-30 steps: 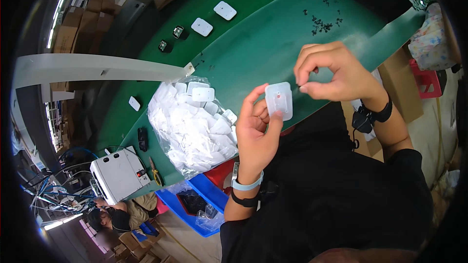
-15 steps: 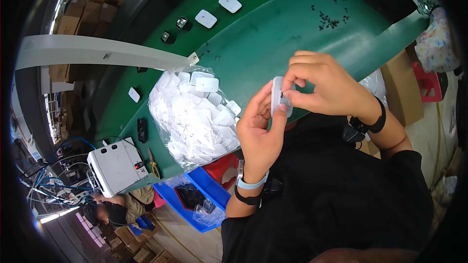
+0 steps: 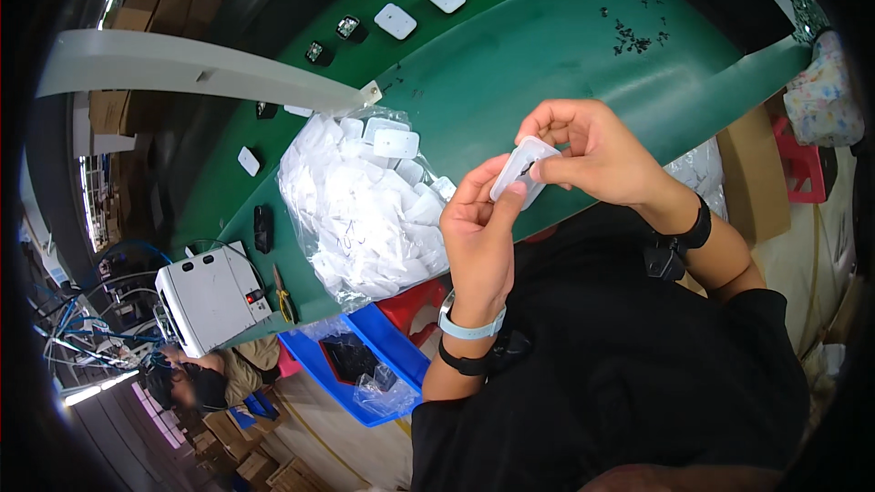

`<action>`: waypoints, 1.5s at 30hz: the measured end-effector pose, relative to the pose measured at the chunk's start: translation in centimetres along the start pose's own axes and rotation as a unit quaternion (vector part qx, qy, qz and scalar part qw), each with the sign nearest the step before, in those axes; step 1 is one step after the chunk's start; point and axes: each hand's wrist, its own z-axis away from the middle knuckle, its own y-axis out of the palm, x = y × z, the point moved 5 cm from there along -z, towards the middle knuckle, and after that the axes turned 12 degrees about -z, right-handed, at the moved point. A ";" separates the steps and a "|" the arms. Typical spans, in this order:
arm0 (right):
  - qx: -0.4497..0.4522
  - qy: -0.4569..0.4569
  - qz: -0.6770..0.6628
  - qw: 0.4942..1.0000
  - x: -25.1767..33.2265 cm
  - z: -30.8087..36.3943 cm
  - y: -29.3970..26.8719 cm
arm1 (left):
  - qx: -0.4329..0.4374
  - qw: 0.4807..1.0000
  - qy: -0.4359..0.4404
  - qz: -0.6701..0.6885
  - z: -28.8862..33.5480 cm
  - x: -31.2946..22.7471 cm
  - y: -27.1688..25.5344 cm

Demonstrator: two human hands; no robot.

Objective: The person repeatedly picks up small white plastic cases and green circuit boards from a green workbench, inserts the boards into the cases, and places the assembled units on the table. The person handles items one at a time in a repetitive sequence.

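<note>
Over the near edge of the green table, both my hands hold a small translucent white plastic cover, tilted with its hollow side showing. My left hand grips its near left end between thumb and fingers. From the right, my right hand pinches the opposite edge, its thumb reaching into the hollow. A tiny black piece lies inside the cover by that thumb; its kind is too small to make out. Left of my hands stands a large clear bag full of similar white covers.
Small black parts lie scattered on the green table. Loose white covers and black housings sit farther back. A pale metal beam crosses at left, near a white machine, pliers and a blue bin.
The cover has turned so that its hollow side shows more. My right fingers have shifted from a pinch over it to its far rim, the thumb inside. The whole view has shifted slightly.
</note>
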 end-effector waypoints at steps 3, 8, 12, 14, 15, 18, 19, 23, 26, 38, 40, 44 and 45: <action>0.009 0.017 0.005 1.000 -0.1 -0.4 0.6 | -0.015 1.000 0.005 -0.016 0.1 0.0 -0.4; 0.086 -0.031 0.019 0.996 -0.3 -0.7 1.5 | -0.024 0.999 -0.008 0.019 -0.5 0.8 -1.5; 0.182 -0.188 0.084 0.962 -1.6 -1.4 2.2 | 0.014 0.993 -0.053 0.108 -0.7 0.7 -2.2; 0.168 -0.094 -0.034 0.981 -3.0 -1.3 2.7 | 0.027 0.990 -0.060 0.122 -0.8 0.4 -2.5; 0.162 -0.063 -0.068 0.982 -3.7 -1.6 3.0 | 0.022 0.989 -0.064 0.132 -0.6 0.4 -2.9; 0.128 -0.024 -0.142 0.981 -4.8 -2.5 2.9 | 0.079 0.994 -0.066 0.028 -0.7 -1.8 -4.4; 0.123 -0.049 -0.132 0.982 -4.8 -2.8 1.9 | 0.078 0.995 -0.037 -0.043 -1.2 -2.9 -5.7; 0.097 -0.073 -0.158 0.980 -4.7 -3.7 -0.1 | -0.158 0.943 0.164 -0.243 -7.6 -9.9 -19.1; 0.078 -0.041 -0.154 0.984 -4.9 -3.9 -0.8 | -0.312 0.857 0.139 -0.385 -14.6 -13.7 -31.2; 0.019 -0.088 -0.129 0.988 -2.8 -3.8 -2.7 | -0.192 0.596 0.196 -0.755 -34.2 -12.6 -48.7; 0.009 -0.086 -0.127 0.988 -2.6 -3.8 -3.1 | -0.210 0.635 0.234 -0.706 -33.0 -13.5 -45.5; 0.029 -0.092 -0.151 0.984 -2.3 -3.9 -2.6 | -0.305 0.866 0.172 -0.355 -22.9 -16.7 -38.9; 0.051 -0.092 -0.168 0.980 -2.3 -4.2 -1.9 | -0.284 0.887 0.193 -0.309 -18.6 -17.9 -37.6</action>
